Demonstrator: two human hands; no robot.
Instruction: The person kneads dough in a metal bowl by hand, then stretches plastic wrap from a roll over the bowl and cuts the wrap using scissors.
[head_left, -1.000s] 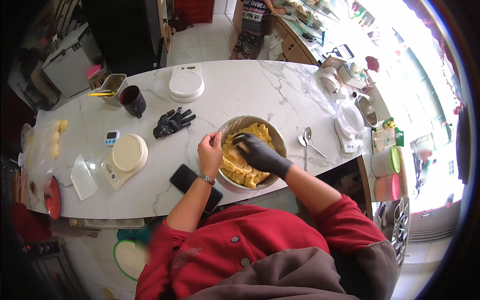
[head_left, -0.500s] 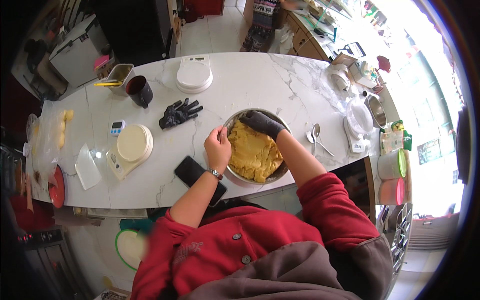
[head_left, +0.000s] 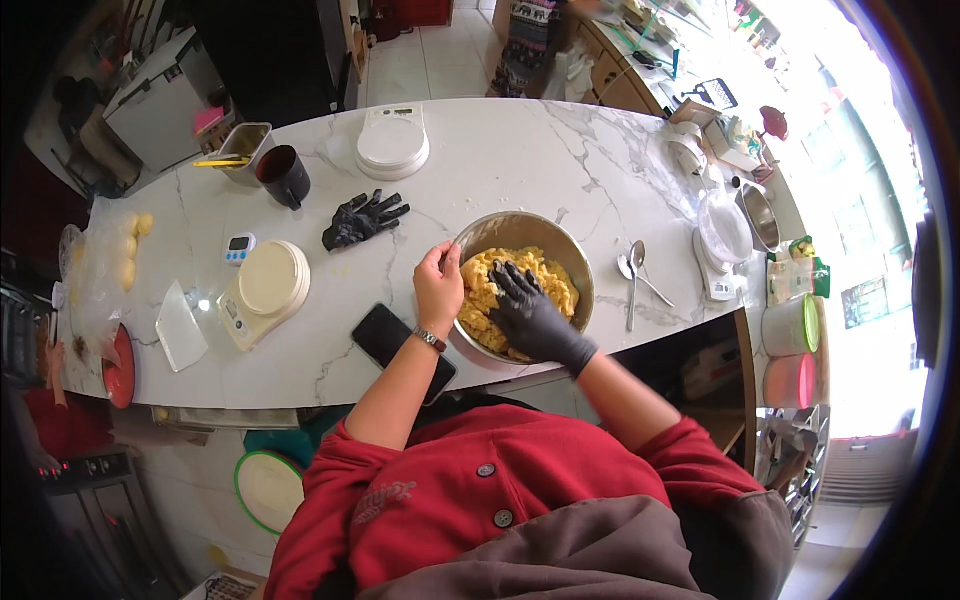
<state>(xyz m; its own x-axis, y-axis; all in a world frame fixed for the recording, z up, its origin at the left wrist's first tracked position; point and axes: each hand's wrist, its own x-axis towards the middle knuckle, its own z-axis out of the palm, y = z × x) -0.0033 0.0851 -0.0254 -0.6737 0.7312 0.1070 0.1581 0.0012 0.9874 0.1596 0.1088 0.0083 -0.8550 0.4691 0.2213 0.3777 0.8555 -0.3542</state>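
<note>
While the left hand (head_left: 440, 287) pinches the rim of the steel bowl (head_left: 578, 262), the gloved right hand (head_left: 537, 322) lies, fingers spread, on the yellow dough (head_left: 548, 265) inside it. Danger here: the bowl sits by the table's (head_left: 500, 150) near edge, so one hard shove against that one-sided pinch could skid or tip it.

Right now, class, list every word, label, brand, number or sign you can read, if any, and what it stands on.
None is clear enough to quote.
Red shirt: chest lettering, blurred.
Blue-and-white digital timer: display, too small.
Cream kitchen scale: panel markings, too small.
Far white kitchen scale: panel markings, too small.
Steel mixing bowl: no lettering visible.
</note>
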